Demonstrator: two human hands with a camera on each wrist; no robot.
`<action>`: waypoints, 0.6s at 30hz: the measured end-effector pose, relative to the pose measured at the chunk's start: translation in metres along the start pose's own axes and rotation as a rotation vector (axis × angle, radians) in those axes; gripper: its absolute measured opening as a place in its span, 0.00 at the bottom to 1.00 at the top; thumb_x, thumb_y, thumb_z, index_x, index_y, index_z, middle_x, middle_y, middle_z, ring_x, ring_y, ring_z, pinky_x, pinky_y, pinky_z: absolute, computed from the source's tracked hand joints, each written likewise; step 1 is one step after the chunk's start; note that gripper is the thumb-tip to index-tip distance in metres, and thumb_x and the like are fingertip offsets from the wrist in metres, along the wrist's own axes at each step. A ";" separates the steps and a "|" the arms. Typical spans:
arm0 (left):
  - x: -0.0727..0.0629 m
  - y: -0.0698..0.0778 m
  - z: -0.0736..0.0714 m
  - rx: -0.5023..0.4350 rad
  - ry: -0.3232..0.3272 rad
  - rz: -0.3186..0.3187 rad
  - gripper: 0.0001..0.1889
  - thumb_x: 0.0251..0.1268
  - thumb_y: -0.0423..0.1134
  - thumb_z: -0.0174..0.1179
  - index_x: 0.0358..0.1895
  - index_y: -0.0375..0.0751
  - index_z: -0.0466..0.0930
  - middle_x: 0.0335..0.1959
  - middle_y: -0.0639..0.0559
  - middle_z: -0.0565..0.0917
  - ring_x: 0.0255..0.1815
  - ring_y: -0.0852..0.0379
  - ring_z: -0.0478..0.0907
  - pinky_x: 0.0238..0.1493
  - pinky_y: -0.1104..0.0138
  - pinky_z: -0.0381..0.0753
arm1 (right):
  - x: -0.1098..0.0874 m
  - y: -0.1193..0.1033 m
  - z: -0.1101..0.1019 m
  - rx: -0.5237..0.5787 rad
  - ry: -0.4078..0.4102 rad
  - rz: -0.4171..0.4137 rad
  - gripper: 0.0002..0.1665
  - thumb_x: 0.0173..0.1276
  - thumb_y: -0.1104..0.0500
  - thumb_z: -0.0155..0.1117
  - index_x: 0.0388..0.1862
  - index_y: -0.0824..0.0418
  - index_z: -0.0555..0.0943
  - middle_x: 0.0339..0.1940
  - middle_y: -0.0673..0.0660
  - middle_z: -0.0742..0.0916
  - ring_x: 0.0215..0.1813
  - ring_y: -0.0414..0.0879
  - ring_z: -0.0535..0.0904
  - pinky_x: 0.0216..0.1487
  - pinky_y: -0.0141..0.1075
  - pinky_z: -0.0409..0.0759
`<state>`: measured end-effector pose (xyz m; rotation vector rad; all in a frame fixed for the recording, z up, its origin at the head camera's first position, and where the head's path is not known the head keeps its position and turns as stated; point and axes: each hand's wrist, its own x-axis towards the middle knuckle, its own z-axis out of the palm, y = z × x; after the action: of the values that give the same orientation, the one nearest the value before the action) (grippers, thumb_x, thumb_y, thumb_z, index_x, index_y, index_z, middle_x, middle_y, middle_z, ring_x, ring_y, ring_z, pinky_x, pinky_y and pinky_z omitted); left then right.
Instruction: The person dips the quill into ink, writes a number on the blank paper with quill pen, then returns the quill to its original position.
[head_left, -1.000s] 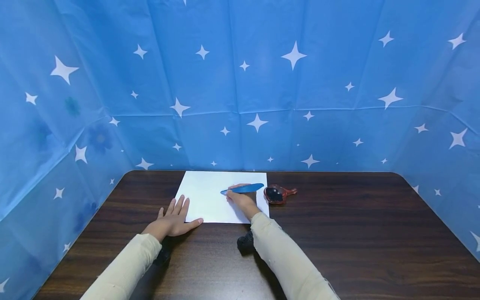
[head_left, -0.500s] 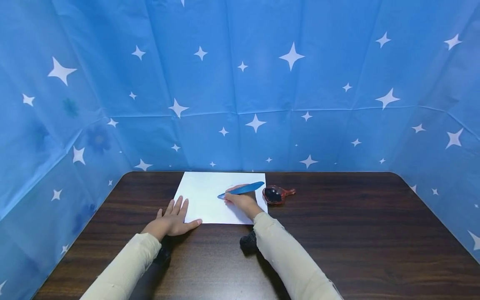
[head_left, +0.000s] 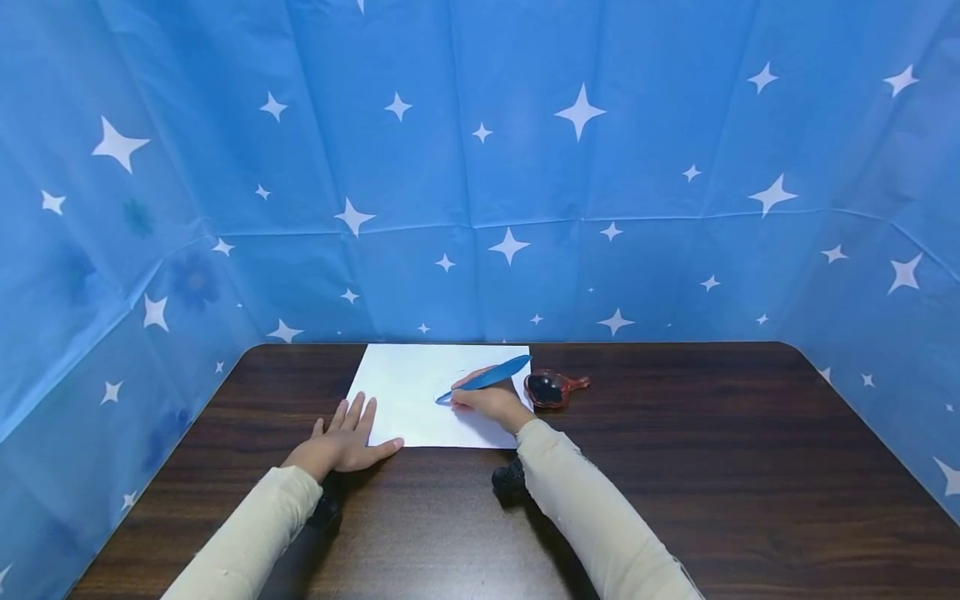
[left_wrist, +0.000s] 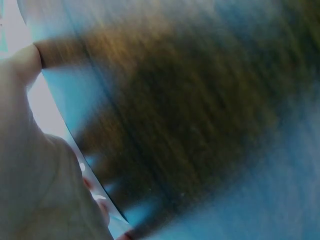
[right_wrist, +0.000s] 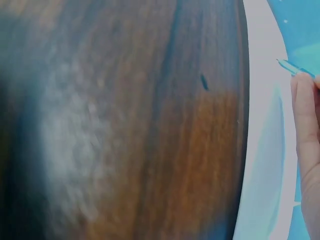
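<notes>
Blue pen [head_left: 497, 374] moved nearer the person, right grip [head_left: 487, 402] pinching it, left grip [head_left: 341, 446] spread, red dish [head_left: 565, 391] head-view only

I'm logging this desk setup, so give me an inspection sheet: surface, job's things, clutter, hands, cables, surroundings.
Surface: dark wood-grain table, a bright reflection near the front.
Job's things: white paper at the far edge; blue feather-shaped pen, tip over the paper, contact unclear.
Clutter: red dish, black inside, by the paper's right edge.
Hands: left hand spread across the paper's near left corner; right hand holds the pen.
Cables: nothing seen.
Surroundings: blue curtain with white stars.
</notes>
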<state>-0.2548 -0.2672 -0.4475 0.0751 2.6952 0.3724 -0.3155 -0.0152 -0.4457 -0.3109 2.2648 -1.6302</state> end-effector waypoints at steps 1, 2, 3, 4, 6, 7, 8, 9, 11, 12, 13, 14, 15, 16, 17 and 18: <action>0.003 -0.002 0.002 0.003 0.002 -0.001 0.61 0.53 0.82 0.35 0.77 0.37 0.33 0.77 0.37 0.29 0.76 0.36 0.26 0.66 0.34 0.27 | 0.000 0.000 -0.001 0.002 -0.006 -0.007 0.14 0.68 0.59 0.61 0.46 0.68 0.82 0.38 0.57 0.88 0.40 0.40 0.82 0.52 0.36 0.78; 0.006 -0.005 0.004 0.005 0.003 -0.003 0.62 0.51 0.84 0.34 0.77 0.38 0.32 0.77 0.37 0.29 0.76 0.37 0.25 0.67 0.34 0.27 | 0.000 0.000 -0.002 0.000 -0.011 -0.019 0.13 0.68 0.60 0.61 0.46 0.68 0.82 0.37 0.58 0.88 0.39 0.40 0.82 0.50 0.35 0.78; 0.010 -0.007 0.006 0.006 0.005 -0.003 0.63 0.49 0.85 0.33 0.77 0.38 0.32 0.77 0.38 0.29 0.76 0.37 0.25 0.66 0.34 0.26 | 0.001 0.000 -0.002 -0.002 -0.015 -0.027 0.13 0.68 0.61 0.61 0.45 0.69 0.82 0.37 0.58 0.88 0.38 0.39 0.82 0.49 0.34 0.79; 0.011 -0.009 0.007 0.012 0.005 -0.003 0.64 0.49 0.85 0.33 0.77 0.38 0.32 0.77 0.38 0.29 0.76 0.37 0.25 0.66 0.34 0.27 | 0.001 0.000 -0.003 -0.004 -0.020 -0.036 0.12 0.68 0.62 0.61 0.45 0.69 0.82 0.36 0.58 0.88 0.37 0.39 0.82 0.47 0.34 0.80; 0.013 -0.010 0.008 0.011 0.013 0.000 0.65 0.47 0.86 0.33 0.77 0.37 0.32 0.77 0.37 0.29 0.76 0.36 0.25 0.66 0.34 0.26 | 0.002 0.000 -0.005 0.001 -0.019 -0.057 0.11 0.66 0.64 0.62 0.44 0.71 0.83 0.35 0.60 0.88 0.35 0.39 0.82 0.44 0.34 0.81; 0.014 -0.011 0.009 0.015 0.013 -0.001 0.65 0.46 0.87 0.32 0.77 0.37 0.32 0.77 0.38 0.29 0.76 0.37 0.25 0.66 0.34 0.27 | 0.002 0.000 -0.005 0.003 -0.021 -0.063 0.11 0.66 0.64 0.62 0.43 0.71 0.83 0.35 0.61 0.88 0.35 0.39 0.83 0.43 0.34 0.82; 0.015 -0.012 0.009 0.018 0.013 -0.003 0.65 0.45 0.87 0.31 0.77 0.38 0.32 0.77 0.38 0.29 0.76 0.37 0.25 0.67 0.34 0.27 | 0.002 0.000 -0.006 -0.001 -0.023 -0.064 0.11 0.65 0.65 0.62 0.43 0.71 0.83 0.35 0.61 0.88 0.35 0.39 0.83 0.43 0.34 0.82; 0.016 -0.013 0.010 0.021 0.016 -0.002 0.66 0.45 0.87 0.31 0.77 0.38 0.32 0.77 0.38 0.29 0.76 0.37 0.25 0.66 0.34 0.27 | 0.002 0.000 -0.008 -0.002 -0.027 -0.057 0.11 0.65 0.65 0.62 0.42 0.71 0.83 0.35 0.61 0.88 0.34 0.40 0.83 0.42 0.34 0.82; 0.017 -0.014 0.011 0.024 0.021 0.002 0.66 0.45 0.87 0.30 0.77 0.37 0.32 0.77 0.38 0.29 0.76 0.37 0.25 0.66 0.34 0.27 | 0.002 -0.001 -0.010 -0.002 -0.035 -0.052 0.10 0.65 0.65 0.63 0.42 0.71 0.83 0.36 0.62 0.89 0.35 0.41 0.84 0.43 0.35 0.82; 0.017 -0.015 0.011 0.027 0.022 0.002 0.66 0.45 0.87 0.30 0.77 0.38 0.31 0.77 0.38 0.29 0.76 0.38 0.25 0.66 0.34 0.27 | 0.002 -0.001 -0.011 -0.002 -0.042 -0.045 0.10 0.65 0.65 0.63 0.42 0.71 0.83 0.36 0.62 0.89 0.35 0.41 0.84 0.43 0.35 0.82; 0.018 -0.015 0.012 0.027 0.026 0.006 0.66 0.45 0.87 0.30 0.77 0.37 0.32 0.77 0.38 0.29 0.76 0.37 0.25 0.66 0.34 0.27 | 0.001 -0.002 -0.013 -0.010 -0.050 -0.039 0.10 0.65 0.65 0.63 0.42 0.71 0.83 0.36 0.62 0.89 0.36 0.42 0.84 0.43 0.35 0.83; 0.018 -0.015 0.012 0.027 0.027 0.007 0.66 0.45 0.87 0.30 0.77 0.37 0.32 0.77 0.38 0.29 0.76 0.37 0.25 0.66 0.34 0.27 | 0.001 -0.002 -0.014 -0.020 -0.054 -0.034 0.10 0.65 0.65 0.63 0.42 0.70 0.84 0.36 0.61 0.89 0.35 0.41 0.84 0.43 0.35 0.82; 0.018 -0.015 0.012 0.028 0.028 0.009 0.66 0.45 0.87 0.30 0.77 0.37 0.32 0.77 0.38 0.29 0.76 0.37 0.25 0.66 0.34 0.27 | 0.000 -0.003 -0.015 -0.031 -0.058 -0.029 0.10 0.65 0.64 0.63 0.42 0.70 0.84 0.35 0.60 0.89 0.35 0.41 0.84 0.43 0.35 0.82; 0.017 -0.015 0.012 0.027 0.028 0.009 0.66 0.45 0.87 0.30 0.77 0.37 0.32 0.77 0.38 0.29 0.76 0.37 0.25 0.66 0.34 0.27 | 0.000 -0.003 -0.017 -0.045 -0.060 -0.028 0.10 0.65 0.64 0.63 0.42 0.69 0.84 0.35 0.60 0.89 0.35 0.41 0.84 0.43 0.35 0.82; 0.017 -0.015 0.012 0.027 0.028 0.010 0.66 0.44 0.88 0.30 0.77 0.37 0.32 0.77 0.38 0.29 0.76 0.37 0.25 0.66 0.34 0.27 | -0.001 -0.004 -0.018 -0.054 -0.062 -0.021 0.10 0.65 0.63 0.64 0.42 0.69 0.84 0.34 0.59 0.89 0.35 0.40 0.84 0.43 0.35 0.82; 0.017 -0.014 0.011 0.028 0.026 0.009 0.66 0.44 0.88 0.30 0.77 0.38 0.32 0.77 0.38 0.29 0.76 0.37 0.25 0.66 0.34 0.27 | -0.001 -0.004 -0.019 -0.071 -0.063 -0.019 0.10 0.65 0.63 0.64 0.42 0.68 0.84 0.34 0.58 0.89 0.34 0.40 0.84 0.43 0.36 0.82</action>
<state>-0.2653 -0.2762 -0.4680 0.0909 2.7272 0.3401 -0.3219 0.0005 -0.4360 -0.3961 2.2827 -1.5300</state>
